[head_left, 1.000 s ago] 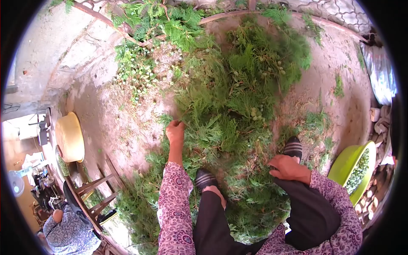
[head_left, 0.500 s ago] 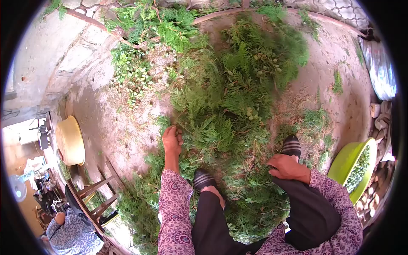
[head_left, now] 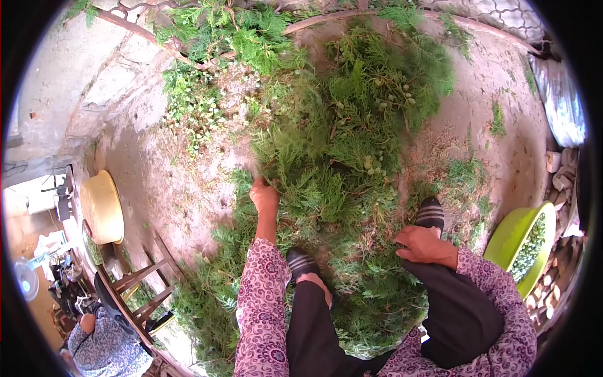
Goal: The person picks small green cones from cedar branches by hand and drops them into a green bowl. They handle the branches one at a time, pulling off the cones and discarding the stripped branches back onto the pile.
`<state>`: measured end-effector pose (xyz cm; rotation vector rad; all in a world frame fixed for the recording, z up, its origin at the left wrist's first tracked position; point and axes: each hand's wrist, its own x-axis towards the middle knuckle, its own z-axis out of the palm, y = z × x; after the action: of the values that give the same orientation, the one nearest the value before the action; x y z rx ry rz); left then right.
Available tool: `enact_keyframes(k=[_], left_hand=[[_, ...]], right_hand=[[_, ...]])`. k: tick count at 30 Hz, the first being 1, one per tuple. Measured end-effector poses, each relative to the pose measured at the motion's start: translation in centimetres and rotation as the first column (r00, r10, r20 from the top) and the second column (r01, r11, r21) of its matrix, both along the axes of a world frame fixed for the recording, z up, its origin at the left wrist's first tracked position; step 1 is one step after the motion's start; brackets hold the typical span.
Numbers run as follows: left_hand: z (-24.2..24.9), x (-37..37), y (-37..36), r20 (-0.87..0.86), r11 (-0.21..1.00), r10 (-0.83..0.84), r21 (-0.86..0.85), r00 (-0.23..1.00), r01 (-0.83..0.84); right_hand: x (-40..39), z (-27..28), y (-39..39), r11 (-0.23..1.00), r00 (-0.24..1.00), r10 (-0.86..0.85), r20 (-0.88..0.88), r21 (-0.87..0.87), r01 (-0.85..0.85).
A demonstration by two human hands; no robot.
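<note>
My left hand (head_left: 264, 196) is at the left edge of a heap of green, scaly-leaved evergreen branches (head_left: 361, 100). Its fingers are closed on a branch there; the fingertips are partly hidden by the foliage. My right hand (head_left: 427, 244) rests on my right knee, fingers loosely bent and apart, holding nothing. Small pale green cones (head_left: 374, 168) show among the branches. More cut greenery (head_left: 210, 311) lies around my striped shoes, to the left and between my legs.
At the right stands a lime-green basin (head_left: 502, 242) with small green pieces inside. A yellow basin (head_left: 102, 207) is at the left, near a wooden frame (head_left: 135, 281). Another person (head_left: 110, 342) sits at lower left. A curved metal rail (head_left: 326, 20) crosses the far side.
My left hand has moved slightly forward and right, from beside the heap to its edge, and its fingers have closed on a branch. My right hand has stayed on the knee.
</note>
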<state>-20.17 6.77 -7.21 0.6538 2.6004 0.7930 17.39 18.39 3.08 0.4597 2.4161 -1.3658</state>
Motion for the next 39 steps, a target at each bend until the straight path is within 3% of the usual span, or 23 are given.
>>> enact_keyframes(k=[4,5,6,7,8,9,10,12,13,14,16,18,20,22,24,25,27,28,30,32,37,39], left_hand=[[-0.2,-0.7,-0.7,-0.029,0.991,-0.038,-0.130,0.999,0.033],[0.1,-1.0,-1.2,0.397,0.967,0.204,0.063,0.895,-0.248],[0.7,-1.1,-1.5,0.772,0.825,0.282,0.109,0.570,-0.555],[2.0,-0.8,-1.7,0.814,0.795,0.286,0.093,0.505,-0.600],[2.9,-0.6,-2.2,0.815,0.798,0.284,0.091,0.505,-0.596],[3.6,-0.4,-3.0,0.867,0.738,0.252,0.114,0.429,-0.665],[4.3,0.0,-3.7,0.912,0.671,0.211,0.127,0.353,-0.730],[5.5,0.8,-5.0,0.938,0.644,0.165,0.132,0.305,-0.753],[6.4,1.4,-5.1,0.960,0.615,0.116,0.133,0.255,-0.777],[7.3,2.3,-4.9,0.962,0.621,0.114,0.127,0.249,-0.774],[10.1,5.6,-3.7,0.951,0.726,-0.021,0.226,0.308,-0.650],[11.4,8.4,-2.5,0.957,0.770,-0.074,0.235,0.282,-0.593],[12.9,11.7,-1.1,0.911,0.878,-0.242,0.352,0.335,-0.325],[14.3,15.1,0.0,0.846,0.924,-0.338,0.381,0.413,-0.024],[14.7,17.9,0.5,0.560,0.775,-0.627,0.520,0.542,0.360],[14.7,19.1,0.8,0.558,0.774,-0.629,0.519,0.541,0.364],[14.6,21.0,1.3,0.140,0.450,-0.866,0.634,0.480,0.628],[14.7,21.6,1.3,0.141,0.452,-0.866,0.632,0.480,0.629],[15.0,22.6,1.1,0.020,0.327,-0.922,0.571,0.386,0.753],[15.1,23.1,0.4,0.060,0.325,-0.934,0.548,0.351,0.771],[15.4,23.7,0.3,-0.040,0.243,-0.957,0.424,0.286,0.872],[15.6,23.8,0.5,-0.031,0.271,-0.948,0.442,0.317,0.855]], right_hand=[[-0.1,0.2,0.0,1.000,0.997,0.010,0.072,-0.006,-0.009],[0.1,-0.1,-0.1,1.000,1.000,-0.001,0.027,0.007,0.001],[0.3,-0.2,-0.2,1.000,1.000,-0.013,-0.017,0.020,0.014],[0.2,0.2,0.0,1.000,1.000,-0.019,-0.016,0.021,0.019],[-0.2,1.0,0.4,0.990,0.995,-0.080,0.061,-0.115,0.087],[-0.5,1.3,0.8,0.956,0.981,-0.130,0.143,-0.244,0.162],[-0.4,1.1,0.9,0.955,0.981,-0.133,0.144,-0.246,0.166],[-0.3,0.5,1.0,0.668,0.910,-0.342,0.234,-0.621,0.411],[-0.4,0.6,1.5,0.536,0.875,-0.344,0.340,-0.694,0.480],[-0.6,0.7,1.9,0.533,0.870,-0.349,0.347,-0.691,0.489],[-1.0,1.2,2.2,0.144,0.769,-0.390,0.506,-0.792,0.594],[-1.6,1.1,2.0,0.078,0.774,-0.406,0.487,-0.825,0.560],[-2.2,1.2,1.6,-0.146,0.770,-0.356,0.530,-0.845,0.514],[-2.7,1.0,0.8,-0.171,0.775,-0.334,0.537,-0.843,0.510],[-3.0,1.0,-0.1,-0.334,0.771,-0.253,0.584,-0.801,0.497],[-2.9,0.6,-0.5,-0.336,0.772,-0.256,0.582,-0.802,0.493],[-2.7,-0.1,-1.3,-0.431,0.748,-0.236,0.621,-0.756,0.492],[-2.4,0.0,-1.3,-0.433,0.749,-0.234,0.620,-0.756,0.491],[-1.8,0.6,-1.1,-0.451,0.721,-0.211,0.660,-0.720,0.527],[-1.1,0.1,-1.2,-0.438,0.714,-0.224,0.663,-0.723,0.534],[-0.1,-0.5,-0.9,-0.475,0.725,-0.261,0.637,-0.739,0.478],[0.3,-0.1,-0.5,-0.361,0.650,-0.387,0.654,-0.756,0.545]])
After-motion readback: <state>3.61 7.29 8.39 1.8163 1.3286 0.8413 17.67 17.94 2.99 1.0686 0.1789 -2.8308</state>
